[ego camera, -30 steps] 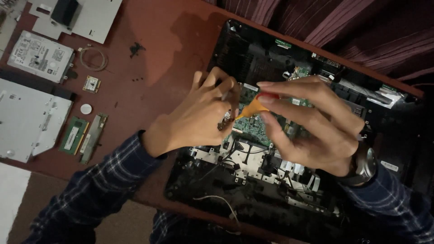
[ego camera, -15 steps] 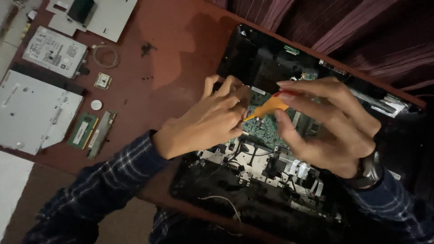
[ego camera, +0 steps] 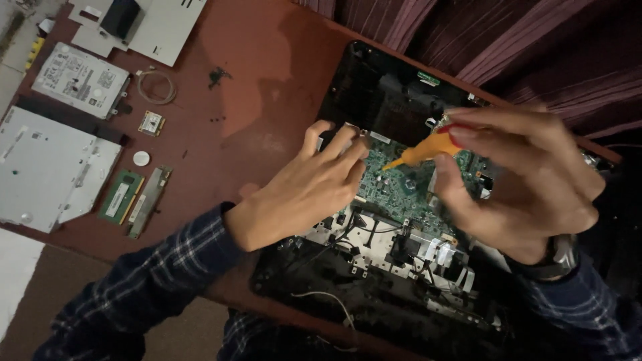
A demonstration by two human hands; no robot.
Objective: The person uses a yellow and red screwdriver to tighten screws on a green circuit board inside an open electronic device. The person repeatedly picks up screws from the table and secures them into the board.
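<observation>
Right now: my right hand (ego camera: 528, 190) pinches orange pry tool (ego camera: 420, 154) over green board (ego camera: 408, 190).
Tool tip points left toward left hand (ego camera: 304, 194), whose spread fingers press board's edge; long axis runs left-right.

The opened laptop (ego camera: 374, 93) lies right of the memory modules (ego camera: 134, 200), drives (ego camera: 47, 167) farther left.

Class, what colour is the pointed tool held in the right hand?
Orange: the pointed tool, seen in the head view.
</observation>
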